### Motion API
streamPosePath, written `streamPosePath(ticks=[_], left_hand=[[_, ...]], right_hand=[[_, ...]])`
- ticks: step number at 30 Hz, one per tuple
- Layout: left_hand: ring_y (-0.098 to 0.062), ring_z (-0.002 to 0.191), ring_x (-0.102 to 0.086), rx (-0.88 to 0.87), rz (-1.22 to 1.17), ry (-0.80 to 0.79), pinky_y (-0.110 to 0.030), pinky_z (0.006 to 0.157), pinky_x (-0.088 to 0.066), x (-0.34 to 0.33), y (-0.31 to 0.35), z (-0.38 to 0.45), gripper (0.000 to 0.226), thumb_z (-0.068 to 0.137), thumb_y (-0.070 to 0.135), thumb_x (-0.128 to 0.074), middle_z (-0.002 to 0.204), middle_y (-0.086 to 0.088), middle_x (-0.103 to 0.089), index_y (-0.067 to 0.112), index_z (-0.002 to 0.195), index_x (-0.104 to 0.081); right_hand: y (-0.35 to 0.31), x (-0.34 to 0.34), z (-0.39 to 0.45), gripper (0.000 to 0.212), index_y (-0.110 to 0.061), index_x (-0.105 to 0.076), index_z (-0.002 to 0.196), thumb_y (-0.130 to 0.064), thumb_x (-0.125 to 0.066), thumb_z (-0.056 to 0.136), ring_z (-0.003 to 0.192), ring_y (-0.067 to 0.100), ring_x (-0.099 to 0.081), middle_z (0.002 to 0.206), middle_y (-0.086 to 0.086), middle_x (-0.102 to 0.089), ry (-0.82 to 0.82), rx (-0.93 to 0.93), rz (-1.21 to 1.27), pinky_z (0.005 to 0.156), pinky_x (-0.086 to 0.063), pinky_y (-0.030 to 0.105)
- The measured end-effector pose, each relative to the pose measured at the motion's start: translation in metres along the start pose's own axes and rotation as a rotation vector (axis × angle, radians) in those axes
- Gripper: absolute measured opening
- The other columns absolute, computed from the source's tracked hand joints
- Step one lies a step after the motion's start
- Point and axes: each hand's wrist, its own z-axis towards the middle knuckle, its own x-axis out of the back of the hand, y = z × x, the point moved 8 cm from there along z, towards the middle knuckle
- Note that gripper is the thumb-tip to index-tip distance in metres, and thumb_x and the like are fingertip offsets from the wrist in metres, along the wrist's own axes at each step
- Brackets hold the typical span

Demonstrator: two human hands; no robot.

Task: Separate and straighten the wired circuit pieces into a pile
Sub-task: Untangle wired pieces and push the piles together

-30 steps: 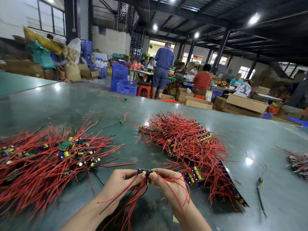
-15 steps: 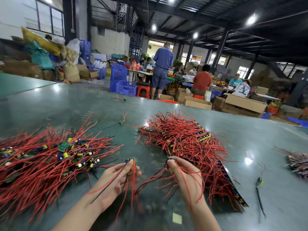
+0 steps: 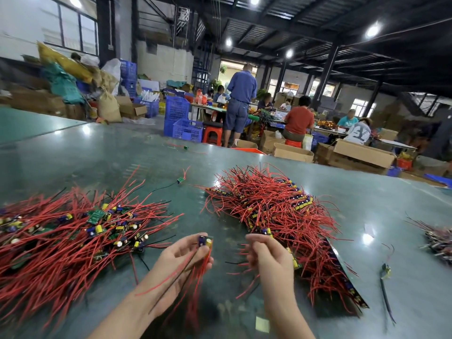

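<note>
Left hand (image 3: 182,261): pinches 1 circuit piece (image 3: 205,241), wires hanging.
Right hand (image 3: 269,256): curled round blurred red wires (image 3: 241,270).
Worktop (image 3: 367,199): 2 piles.

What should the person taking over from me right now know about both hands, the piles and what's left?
Left hand: pinches one circuit piece at its board, red wires hanging down over the palm.
Right hand: fingers curled among red wires at the near edge of the tangled heap; grip unclear.
Done: many pieces lie in the left pile.
Left: add the held piece to that pile, then work through the heap.
</note>
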Motion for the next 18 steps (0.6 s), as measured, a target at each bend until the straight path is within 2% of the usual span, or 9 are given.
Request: streamPosePath(ticks=[1,3,5,8,12,13,15,17,18], left_hand=[[-0.017,0.06,-0.067,-0.022,0.069,-0.032,-0.021,0.052,-0.054,-0.003,0.001,-0.002,0.036,0.062,0.009,-0.078,0.073,-0.01,-0.069,0.0,0.095,-0.067],[-0.018,0.061,-0.066,-0.05,0.194,-0.11,-0.021,0.054,-0.052,-0.012,0.002,-0.009,0.045,0.056,0.024,-0.09,0.072,-0.012,-0.068,0.002,0.085,-0.064],[-0.02,0.062,-0.065,-0.049,0.256,-0.16,-0.022,0.055,-0.052,-0.019,0.002,-0.014,0.053,0.044,0.036,-0.093,0.071,-0.015,-0.067,0.006,0.076,-0.063],[-0.021,0.068,-0.067,0.003,0.269,-0.193,-0.023,0.062,-0.054,-0.021,0.002,-0.016,0.056,0.043,0.036,-0.093,0.078,-0.018,-0.069,0.004,0.081,-0.066],[-0.028,0.09,-0.069,0.151,0.126,-0.279,-0.025,0.067,-0.058,-0.023,0.0,-0.017,0.035,0.069,-0.002,-0.071,0.103,-0.024,-0.069,-0.003,0.103,-0.067],[-0.025,0.089,-0.069,0.132,0.155,-0.266,-0.023,0.065,-0.057,-0.02,0.004,-0.016,0.032,0.069,-0.004,-0.07,0.104,-0.022,-0.07,-0.001,0.101,-0.069],[-0.019,0.085,-0.07,0.066,0.255,-0.252,-0.019,0.061,-0.054,-0.02,0.009,-0.016,0.029,0.065,0.003,-0.08,0.099,-0.017,-0.072,0.007,0.093,-0.073],[-0.015,0.077,-0.07,0.028,0.33,-0.227,-0.018,0.055,-0.052,-0.019,0.009,-0.015,0.034,0.055,0.012,-0.09,0.091,-0.012,-0.074,0.012,0.086,-0.074],[-0.014,0.071,-0.069,0.011,0.343,-0.206,-0.018,0.053,-0.05,-0.017,0.008,-0.014,0.036,0.051,0.01,-0.09,0.085,-0.012,-0.074,0.01,0.082,-0.073]], right_hand=[[-0.008,-0.012,-0.004,0.027,-0.019,-0.073,0.084,0.002,-0.055,0.088,0.061,0.005,-0.059,0.07,-0.004,-0.07,-0.107,0.077,-0.058,0.057,-0.047,0.015],[-0.013,-0.036,-0.014,0.021,-0.024,-0.069,0.095,-0.006,-0.064,0.086,0.076,0.0,-0.062,0.088,-0.006,-0.069,-0.337,0.158,-0.159,0.072,-0.049,0.015],[-0.011,-0.049,-0.02,0.021,-0.027,-0.069,0.096,-0.009,-0.067,0.084,0.084,-0.002,-0.062,0.094,-0.005,-0.068,-0.468,0.203,-0.274,0.078,-0.048,0.016],[-0.012,-0.048,-0.019,0.021,-0.029,-0.07,0.087,-0.008,-0.068,0.083,0.082,0.006,-0.064,0.088,-0.001,-0.07,-0.451,0.228,-0.292,0.08,-0.051,0.026],[-0.006,-0.036,-0.009,0.019,-0.023,-0.072,0.085,-0.006,-0.064,0.086,0.077,0.008,-0.067,0.08,-0.002,-0.073,-0.387,0.104,-0.126,0.076,-0.055,0.029],[-0.003,-0.036,-0.009,0.017,-0.019,-0.073,0.084,-0.005,-0.064,0.086,0.077,0.01,-0.068,0.08,-0.001,-0.074,-0.399,0.056,-0.079,0.076,-0.056,0.028],[0.002,-0.037,-0.01,0.014,-0.016,-0.073,0.083,-0.004,-0.066,0.084,0.076,0.013,-0.068,0.079,0.001,-0.074,-0.419,0.006,-0.05,0.077,-0.056,0.03],[0.005,-0.037,-0.01,0.016,-0.018,-0.073,0.083,-0.003,-0.07,0.08,0.076,0.011,-0.067,0.08,0.001,-0.073,-0.412,-0.01,-0.061,0.077,-0.056,0.029],[0.006,-0.037,-0.009,0.018,-0.02,-0.073,0.084,-0.003,-0.072,0.078,0.077,0.01,-0.066,0.082,0.001,-0.073,-0.404,-0.015,-0.07,0.078,-0.055,0.029]])
